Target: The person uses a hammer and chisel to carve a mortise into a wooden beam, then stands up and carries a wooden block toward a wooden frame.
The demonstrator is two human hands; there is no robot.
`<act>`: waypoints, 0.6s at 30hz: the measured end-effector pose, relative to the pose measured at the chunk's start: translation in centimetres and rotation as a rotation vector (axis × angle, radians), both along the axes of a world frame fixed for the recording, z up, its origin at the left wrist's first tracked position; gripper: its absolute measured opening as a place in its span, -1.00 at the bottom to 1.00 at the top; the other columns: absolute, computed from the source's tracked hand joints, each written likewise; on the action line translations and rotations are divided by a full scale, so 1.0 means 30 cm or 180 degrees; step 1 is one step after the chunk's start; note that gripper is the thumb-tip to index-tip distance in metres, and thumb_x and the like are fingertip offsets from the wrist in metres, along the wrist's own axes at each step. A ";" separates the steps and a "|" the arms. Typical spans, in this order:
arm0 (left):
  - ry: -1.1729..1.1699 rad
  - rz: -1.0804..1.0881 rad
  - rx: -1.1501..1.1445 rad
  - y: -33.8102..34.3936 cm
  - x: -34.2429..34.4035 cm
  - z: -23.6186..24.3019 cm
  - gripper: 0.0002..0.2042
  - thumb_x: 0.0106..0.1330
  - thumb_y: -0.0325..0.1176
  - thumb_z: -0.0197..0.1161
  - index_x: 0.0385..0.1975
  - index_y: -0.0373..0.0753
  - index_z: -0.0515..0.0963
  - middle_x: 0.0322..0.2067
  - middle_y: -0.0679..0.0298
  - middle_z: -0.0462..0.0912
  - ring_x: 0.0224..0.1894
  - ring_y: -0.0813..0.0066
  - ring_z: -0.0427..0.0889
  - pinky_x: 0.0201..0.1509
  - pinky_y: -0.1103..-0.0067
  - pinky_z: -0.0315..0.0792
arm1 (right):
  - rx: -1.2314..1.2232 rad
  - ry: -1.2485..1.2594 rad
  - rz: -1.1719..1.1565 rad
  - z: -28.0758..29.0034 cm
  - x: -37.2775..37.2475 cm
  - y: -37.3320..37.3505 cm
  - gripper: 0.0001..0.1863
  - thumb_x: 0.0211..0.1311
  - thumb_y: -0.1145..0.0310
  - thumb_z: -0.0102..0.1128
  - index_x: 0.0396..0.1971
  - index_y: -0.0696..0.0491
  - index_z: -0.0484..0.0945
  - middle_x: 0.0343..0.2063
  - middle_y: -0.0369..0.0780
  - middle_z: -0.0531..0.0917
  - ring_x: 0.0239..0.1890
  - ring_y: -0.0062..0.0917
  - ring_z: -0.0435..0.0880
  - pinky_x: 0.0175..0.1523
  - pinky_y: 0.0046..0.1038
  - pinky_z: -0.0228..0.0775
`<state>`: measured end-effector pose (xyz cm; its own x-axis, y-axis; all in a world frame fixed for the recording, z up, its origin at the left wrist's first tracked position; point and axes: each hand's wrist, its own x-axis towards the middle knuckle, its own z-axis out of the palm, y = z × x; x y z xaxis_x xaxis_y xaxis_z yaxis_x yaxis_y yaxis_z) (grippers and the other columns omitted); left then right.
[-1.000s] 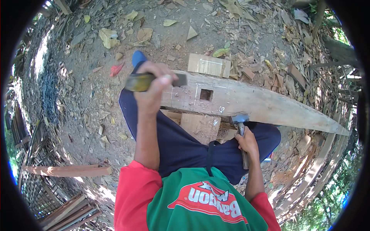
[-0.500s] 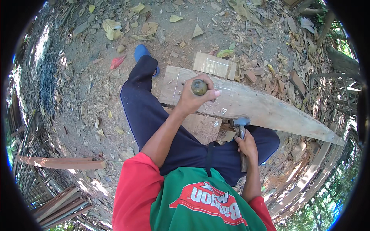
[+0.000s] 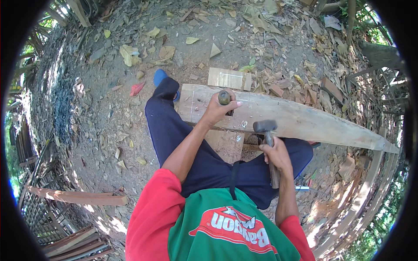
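Strip (image 3: pixel 76 196): a reddish length of wood, at the left of the frame, lower half.
Leaf (image 3: pixel 137 88): red, on the ground left of centre, near your shoe (image 3: pixel 159 77), which is blue.
Left hand (image 3: pixel 215 109): near the centre, your fingers wrapped tight round the chisel (image 3: pixel 224 97).
Chisel: over the left part of the board (image 3: pixel 300 117), its round handle end facing up; your hand hides most of the blade, so you cannot tell how deep the tip sits.
Offcut (image 3: pixel 226 78): pale, just above the board, upper centre.
Hammer (image 3: pixel 264 126): right of centre, head by the board's lower edge; whether they touch, you cannot tell.
Right hand (image 3: pixel 278 155): your fingers closed round the hammer's wooden handle, below its head.
Board: runs from centre to right, narrowing rightward, with white lines near its left end.
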<state>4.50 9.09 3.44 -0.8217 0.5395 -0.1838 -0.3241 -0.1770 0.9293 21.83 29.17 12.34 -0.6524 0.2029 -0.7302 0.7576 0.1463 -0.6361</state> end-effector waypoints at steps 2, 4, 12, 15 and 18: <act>-0.0123 0.0044 0.0058 0.002 0.025 0.011 -0.78 0.13 -0.47 0.44 -0.50 -0.17 0.45 -0.51 0.50 0.43 -0.44 0.75 0.38 -0.35 0.70 0.30 | -0.0163 0.0471 -0.0135 0.153 -0.074 -0.037 -0.74 0.14 0.42 0.22 -0.20 0.20 0.45 -0.67 -0.34 0.46 -0.73 -0.70 0.41 -0.60 -0.55 0.27; 0.0041 0.0118 0.0015 0.002 0.052 0.002 -0.76 0.14 -0.42 0.45 -0.52 -0.16 0.44 -0.56 0.52 0.39 -0.49 0.76 0.34 -0.40 0.69 0.27 | -0.0202 0.1159 -0.0190 0.290 -0.143 -0.084 -0.74 0.14 0.42 0.22 -0.19 0.19 0.46 -0.67 -0.35 0.46 -0.69 -0.72 0.42 -0.57 -0.56 0.27; -0.0087 0.0173 -0.0006 0.019 0.066 -0.056 -0.58 0.14 -0.49 0.42 0.01 -0.27 0.47 -0.17 0.34 0.57 -0.09 0.57 0.54 0.01 0.56 0.44 | 0.1742 0.1923 0.1311 0.229 -0.342 -0.224 -0.68 0.03 0.38 0.25 -0.22 0.23 0.49 -0.43 0.12 0.65 -0.34 -0.03 0.67 -0.23 -0.13 0.46; -0.0120 0.0146 -0.0223 0.034 0.079 -0.056 -0.56 0.13 -0.51 0.42 0.03 -0.27 0.49 -0.16 0.35 0.59 -0.08 0.58 0.54 0.03 0.55 0.45 | 0.1856 0.1359 0.1650 0.114 -0.347 -0.195 -0.72 0.00 0.38 0.23 -0.28 0.22 0.52 -0.47 0.10 0.61 -0.35 -0.01 0.63 -0.24 -0.13 0.42; 0.0016 0.0277 -0.0300 0.032 0.072 -0.035 -0.72 0.11 -0.48 0.46 -0.20 -0.22 0.54 -0.33 0.46 0.55 -0.28 0.69 0.49 -0.18 0.61 0.43 | 0.1524 0.1924 0.1384 0.172 -0.348 -0.192 -0.79 0.01 0.42 0.22 -0.34 0.21 0.51 -0.61 -0.09 0.58 -0.56 -0.27 0.58 -0.39 -0.31 0.40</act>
